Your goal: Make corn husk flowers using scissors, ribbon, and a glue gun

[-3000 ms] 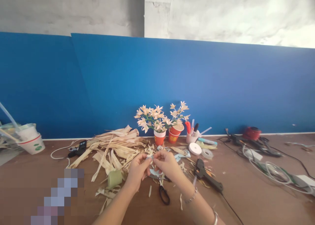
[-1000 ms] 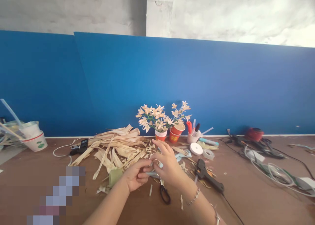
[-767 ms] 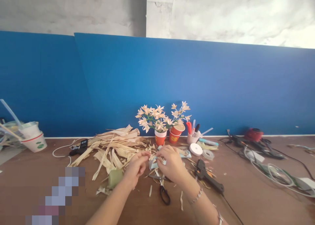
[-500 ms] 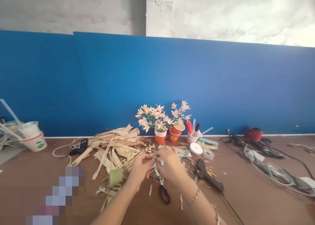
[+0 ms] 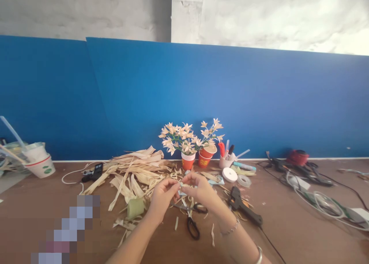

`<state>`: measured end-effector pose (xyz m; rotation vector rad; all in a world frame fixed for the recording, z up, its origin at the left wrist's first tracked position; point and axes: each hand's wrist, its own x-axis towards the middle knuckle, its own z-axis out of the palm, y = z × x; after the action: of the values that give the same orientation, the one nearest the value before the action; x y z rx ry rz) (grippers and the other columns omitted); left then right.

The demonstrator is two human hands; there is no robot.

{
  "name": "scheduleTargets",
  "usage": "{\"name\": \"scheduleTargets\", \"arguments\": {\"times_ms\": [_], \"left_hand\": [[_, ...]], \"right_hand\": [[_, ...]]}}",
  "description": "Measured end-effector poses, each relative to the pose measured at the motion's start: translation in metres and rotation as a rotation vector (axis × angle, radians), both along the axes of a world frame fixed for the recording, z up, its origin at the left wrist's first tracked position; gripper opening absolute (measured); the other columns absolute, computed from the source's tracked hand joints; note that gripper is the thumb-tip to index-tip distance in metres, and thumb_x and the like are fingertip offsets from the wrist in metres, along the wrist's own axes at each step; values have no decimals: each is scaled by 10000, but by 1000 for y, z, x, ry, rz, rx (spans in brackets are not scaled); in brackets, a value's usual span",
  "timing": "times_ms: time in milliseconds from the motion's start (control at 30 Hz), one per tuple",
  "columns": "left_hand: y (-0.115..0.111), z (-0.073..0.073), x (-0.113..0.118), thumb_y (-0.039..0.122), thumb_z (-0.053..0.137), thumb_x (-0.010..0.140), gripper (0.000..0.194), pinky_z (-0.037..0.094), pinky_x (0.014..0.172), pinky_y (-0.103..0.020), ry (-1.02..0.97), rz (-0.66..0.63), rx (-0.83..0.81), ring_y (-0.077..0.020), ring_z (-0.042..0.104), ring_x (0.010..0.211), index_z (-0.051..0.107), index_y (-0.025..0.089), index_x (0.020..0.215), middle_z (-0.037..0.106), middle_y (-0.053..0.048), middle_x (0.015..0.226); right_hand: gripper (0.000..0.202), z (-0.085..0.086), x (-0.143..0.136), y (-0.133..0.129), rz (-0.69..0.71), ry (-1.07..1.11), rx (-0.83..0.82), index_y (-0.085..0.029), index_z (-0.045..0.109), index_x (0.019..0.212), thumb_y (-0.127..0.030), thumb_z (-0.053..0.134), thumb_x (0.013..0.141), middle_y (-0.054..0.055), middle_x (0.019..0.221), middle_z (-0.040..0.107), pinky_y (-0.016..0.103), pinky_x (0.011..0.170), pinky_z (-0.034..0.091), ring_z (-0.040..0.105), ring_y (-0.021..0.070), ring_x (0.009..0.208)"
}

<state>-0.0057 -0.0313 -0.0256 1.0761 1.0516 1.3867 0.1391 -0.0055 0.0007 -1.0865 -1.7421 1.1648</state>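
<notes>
Evidently, your left hand [image 5: 164, 199] and right hand [image 5: 200, 189], both curled nearly closed, pinch a small piece [image 5: 181, 184] between them; beyond, flowers [image 5: 182, 135] in cups [image 5: 188, 164] look finished, while husks [image 5: 141, 172] left of your hands seem unworked.

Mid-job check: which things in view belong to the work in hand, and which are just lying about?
Likely part of the work:
small pale piece at the left hand, right hand close by
scissors, lying open near the hands
dried strips
glue gun

Seemingly just lying about:
white cup with green print
small black device
red object at right
</notes>
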Motion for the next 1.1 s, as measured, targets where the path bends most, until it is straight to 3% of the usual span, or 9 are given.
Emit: {"name": "scheduleTargets", "arguments": {"times_ms": [267, 467, 633, 800, 967, 1100], "left_hand": [[3, -3, -3, 313, 689, 638, 218, 394, 470, -205, 10, -56, -8, -95, 490, 455, 637, 126, 738, 577, 26, 483], [2, -3, -4, 331, 654, 678, 199, 380, 475, -206, 84, -76, 23, -90, 471, 452, 620, 135, 679, 544, 35, 480], [1, -4, -6, 324, 631, 697, 193, 345, 455, -194, 135, -22, 58, -84, 439, 441, 575, 152, 628, 507, 48, 464], [4, -11, -4, 320, 607, 697, 188, 301, 422, -196, 173, 31, 52, -81, 394, 401, 547, 164, 611, 474, 59, 430], [5, -14, -2, 322, 617, 678, 212, 294, 434, -198, 211, 59, 62, -81, 381, 416, 529, 167, 564, 435, 67, 438], [4, -11, -2, 349, 629, 671, 241, 295, 438, -203, 219, 60, 67, -84, 390, 421, 536, 164, 547, 437, 61, 452]], "right_hand": [[276, -7, 2, 4, 125, 179, -221, -156, 541, 813, -232, 705, 604, -1, 700, 625, 242, 592, 422, 576, 124, 624], [215, -6, 2, 3, 47, 33, -38, -163, 559, 836, -157, 645, 638, -5, 729, 617, 241, 629, 427, 571, 134, 699], [230, 1, 1, -2, 62, -66, -6, -173, 589, 890, -216, 634, 669, 21, 846, 647, 284, 725, 446, 593, 176, 819], [302, 9, -6, -17, -66, -246, 237, -201, 592, 969, -176, 589, 668, 39, 997, 628, 334, 838, 401, 555, 210, 951], [372, -1, -17, -22, -141, -426, 439, -199, 579, 993, -65, 527, 650, 53, 963, 635, 367, 847, 348, 538, 226, 951], [285, -10, -21, -18, -205, -500, 513, -188, 582, 903, -51, 519, 661, 42, 867, 635, 352, 800, 333, 539, 216, 882]]}}
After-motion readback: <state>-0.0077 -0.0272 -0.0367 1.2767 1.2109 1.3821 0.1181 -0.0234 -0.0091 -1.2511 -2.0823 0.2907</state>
